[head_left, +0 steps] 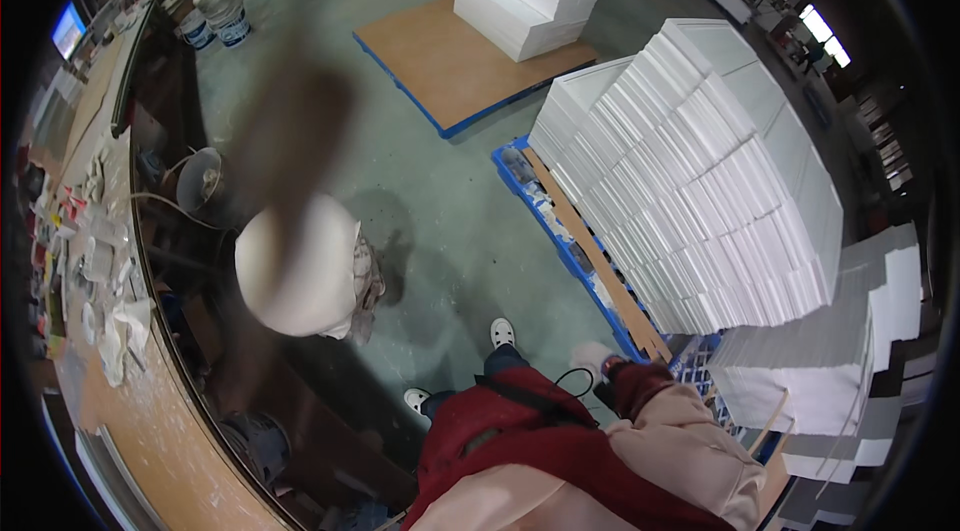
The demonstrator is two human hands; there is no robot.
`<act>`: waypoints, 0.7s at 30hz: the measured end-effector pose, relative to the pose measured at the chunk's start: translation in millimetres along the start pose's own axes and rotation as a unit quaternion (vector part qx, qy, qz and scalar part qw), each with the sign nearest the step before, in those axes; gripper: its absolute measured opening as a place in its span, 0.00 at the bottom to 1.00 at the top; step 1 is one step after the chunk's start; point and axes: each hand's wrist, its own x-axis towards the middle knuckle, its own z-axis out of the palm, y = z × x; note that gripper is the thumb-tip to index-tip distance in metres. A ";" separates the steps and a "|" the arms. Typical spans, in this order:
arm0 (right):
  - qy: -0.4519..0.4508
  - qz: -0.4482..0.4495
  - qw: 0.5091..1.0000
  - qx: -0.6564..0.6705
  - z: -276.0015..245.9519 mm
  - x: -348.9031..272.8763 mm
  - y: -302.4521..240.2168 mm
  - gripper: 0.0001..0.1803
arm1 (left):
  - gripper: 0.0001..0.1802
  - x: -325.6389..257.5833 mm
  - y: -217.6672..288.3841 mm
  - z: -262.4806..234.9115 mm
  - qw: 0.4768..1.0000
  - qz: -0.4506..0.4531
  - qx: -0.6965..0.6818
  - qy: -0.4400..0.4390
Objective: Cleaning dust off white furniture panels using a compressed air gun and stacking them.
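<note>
Head view: the fingers of the right hand (595, 359) are blurred, so I can't tell how far they're open or whether they hold anything; the left hand is out of sight. A thin black cable (576, 370) loops just beside, best kept from snagging. Ahead to the right, stacked white panels (690, 196) stand on a blue pallet (543, 219); I'd keep both shoes (503, 333) clear of its edge.

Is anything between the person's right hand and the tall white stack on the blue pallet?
Nothing upright shows between the right hand and the white stack. Only the rim of the blue pallet and the brown strip along it appear between them, low down.
</note>
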 end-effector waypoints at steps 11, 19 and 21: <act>-0.044 0.009 0.999 -0.026 -39.6 33.8 114.5 0.11 | 0.32 62.1 98.2 15.6 0.983 0.027 0.181 -0.019; 0.048 0.123 0.961 0.242 -203.7 198.1 131.5 0.06 | 0.29 100.7 360.1 132.7 0.971 0.167 -0.040 -0.167; 0.101 0.145 0.929 0.325 -233.6 228.7 139.4 0.05 | 0.29 89.6 468.8 170.9 0.929 0.155 -0.179 -0.285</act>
